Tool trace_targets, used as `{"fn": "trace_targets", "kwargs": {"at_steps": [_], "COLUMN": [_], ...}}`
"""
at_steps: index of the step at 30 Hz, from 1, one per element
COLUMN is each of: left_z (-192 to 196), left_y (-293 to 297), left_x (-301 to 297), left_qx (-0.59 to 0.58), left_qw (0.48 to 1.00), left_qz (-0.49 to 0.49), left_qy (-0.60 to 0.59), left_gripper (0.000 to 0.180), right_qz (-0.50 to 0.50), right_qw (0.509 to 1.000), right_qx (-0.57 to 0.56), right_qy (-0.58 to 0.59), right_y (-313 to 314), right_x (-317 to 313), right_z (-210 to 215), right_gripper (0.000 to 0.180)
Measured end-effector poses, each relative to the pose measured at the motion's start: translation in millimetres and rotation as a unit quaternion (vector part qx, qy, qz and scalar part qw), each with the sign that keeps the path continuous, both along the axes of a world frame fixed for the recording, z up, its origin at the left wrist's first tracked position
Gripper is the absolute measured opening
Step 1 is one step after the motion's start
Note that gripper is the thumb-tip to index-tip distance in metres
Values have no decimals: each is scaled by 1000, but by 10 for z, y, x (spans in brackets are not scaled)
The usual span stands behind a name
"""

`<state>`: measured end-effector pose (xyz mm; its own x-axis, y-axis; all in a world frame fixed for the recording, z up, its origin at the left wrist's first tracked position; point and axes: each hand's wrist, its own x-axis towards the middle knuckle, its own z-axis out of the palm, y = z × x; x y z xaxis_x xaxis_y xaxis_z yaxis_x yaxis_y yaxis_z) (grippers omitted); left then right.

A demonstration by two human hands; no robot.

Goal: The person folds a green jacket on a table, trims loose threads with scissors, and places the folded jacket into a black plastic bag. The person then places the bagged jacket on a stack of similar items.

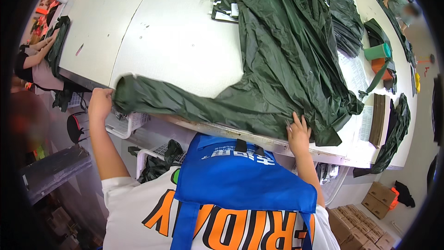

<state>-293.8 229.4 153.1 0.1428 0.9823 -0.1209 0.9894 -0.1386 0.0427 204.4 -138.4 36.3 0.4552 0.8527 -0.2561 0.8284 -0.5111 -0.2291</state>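
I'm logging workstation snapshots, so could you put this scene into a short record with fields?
left hand: holds the end of a sleeve-like part at the table's near edge
right hand: lies on the garment, fingers spread
garment: dark green, wrinkled, spread across the table
surface: white table
to the right: green cylindrical object
worn: blue apron over a white shirt
floor, lower right: cardboard boxes
co-worker: a person at far left, hands on dark material
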Motion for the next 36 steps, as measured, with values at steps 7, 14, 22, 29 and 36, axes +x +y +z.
{"fn": "trace_targets", "kwargs": {"at_steps": [7, 14, 22, 29, 36], "left_z": [-699, -1074, -1254, -1060, -1045], "left_y": [-121, 148, 41, -867, -779], "left_x": [2332, 4308, 4081, 2635, 2218], "left_qx": [-260, -344, -291, -321, -279], "left_qw": [830, 711, 628, 721, 554], "left_qz": [-73, 112, 110, 97, 396], "left_qy": [-488, -602, -714, -606, -677], "left_gripper": [58, 97, 95, 90, 74], "right_qz": [5, 29, 97, 228, 391], "right_qw": [996, 950, 968, 943, 882], "right_qx": [-79, -301, 231, 161, 113], "right_qy": [-40, 75, 9, 183, 237], "right_y": [-599, -690, 1280, 1680, 1044], "right_x": [451, 759, 642, 217, -227], "right_z": [227, 769, 700, 423, 783], "right_gripper": [17, 27, 17, 12, 28]}}
